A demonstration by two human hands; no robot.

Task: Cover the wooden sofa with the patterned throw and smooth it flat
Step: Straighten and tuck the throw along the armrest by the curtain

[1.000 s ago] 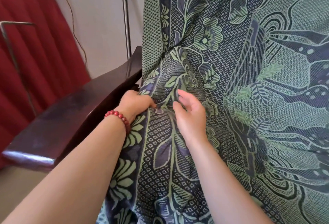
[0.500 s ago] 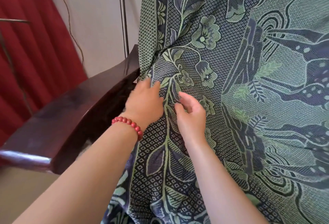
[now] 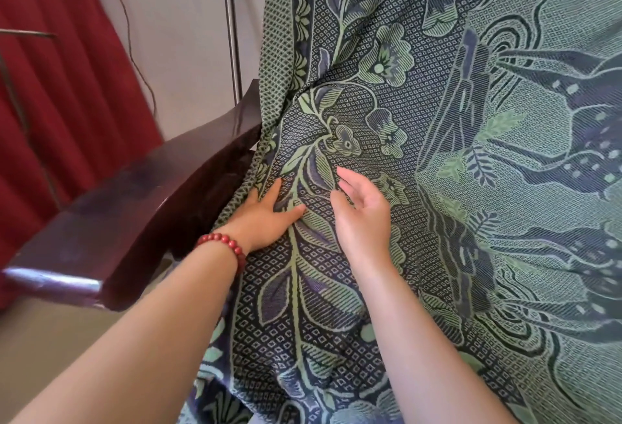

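Green-and-navy woven cloth fills most of the view: the patterned throw (image 3: 437, 154) hangs down over the back of the wooden sofa and spreads across its seat, running out of frame at the top, right and bottom. Its dotted border edge drops down the left side, gathers into a puckered fold where it meets the armrest, then runs down past the left wrist. Creases fan out from that gathered spot across the leaf and flower border; further right the cloth lies broader and smoother.

Dark polished wood shows only at the sofa's armrest (image 3: 134, 208), which juts from the throw's edge toward the lower left, its rounded front end bare. Beyond it the room opens: a red curtain (image 3: 50, 104) on the far left, a pale wall, and a metal pole with a green grip (image 3: 232, 36) standing just behind the armrest.

The left hand (image 3: 266, 218), with a red bead bracelet (image 3: 225, 247) on its wrist, lies palm down on the throw beside the armrest, fingers spread; its fingertips seem to press into the fold, though the cloth partly hides them. The right hand (image 3: 363, 218) is just beside it, fingers loosely curled and open, holding nothing, hovering at the cloth.
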